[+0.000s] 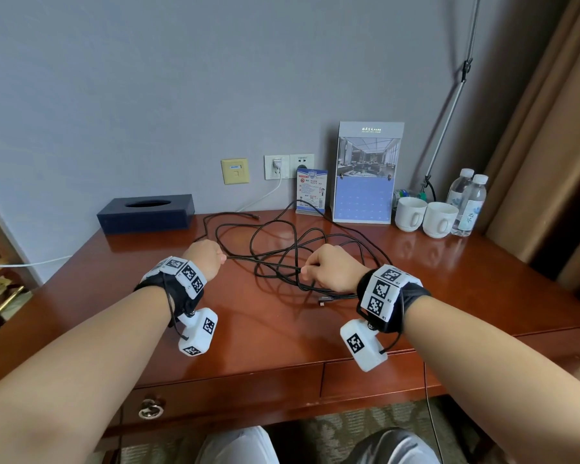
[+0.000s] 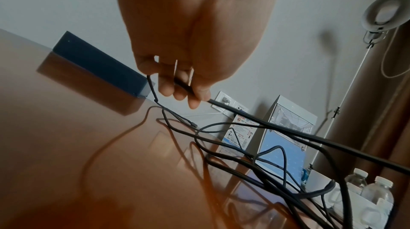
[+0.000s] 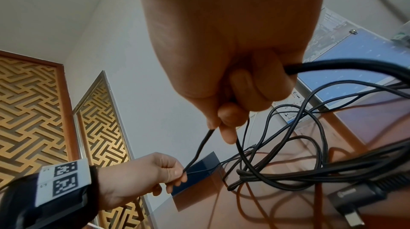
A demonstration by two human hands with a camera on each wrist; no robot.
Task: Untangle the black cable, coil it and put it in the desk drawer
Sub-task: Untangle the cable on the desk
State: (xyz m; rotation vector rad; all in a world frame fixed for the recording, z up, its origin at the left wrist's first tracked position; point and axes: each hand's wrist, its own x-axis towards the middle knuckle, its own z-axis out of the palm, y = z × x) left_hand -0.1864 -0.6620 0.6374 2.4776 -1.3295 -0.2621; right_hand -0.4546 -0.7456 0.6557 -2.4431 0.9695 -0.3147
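Left hand (image 1: 204, 257) and right hand (image 1: 329, 267), each grip curled and pinching one thin, matte black cable (image 1: 283, 244), with a short straight run stretched between them. Beyond the fingers (image 2: 195, 92) the round cord sprawls in loose, overlapping loops on the glossy reddish wooden counter (image 1: 449, 283); a metal-tipped plug (image 1: 325, 299) lies near the right wrist. The drawer (image 1: 221, 393), with a ring pull, is closed. Behind: a dark rectangular tissue box (image 1: 146, 214), two white ceramic mugs (image 1: 426, 214), clear plastic bottles (image 1: 467, 204).

Glossy wooden desk (image 1: 449, 296), drawer (image 1: 215, 396) shut. Black cable (image 1: 275, 249) tangled mid-desk. Far edge: tissue box (image 1: 146, 214) left, calendar stand (image 1: 365, 182), two mugs (image 1: 426, 216), two water bottles (image 1: 467, 202) right.
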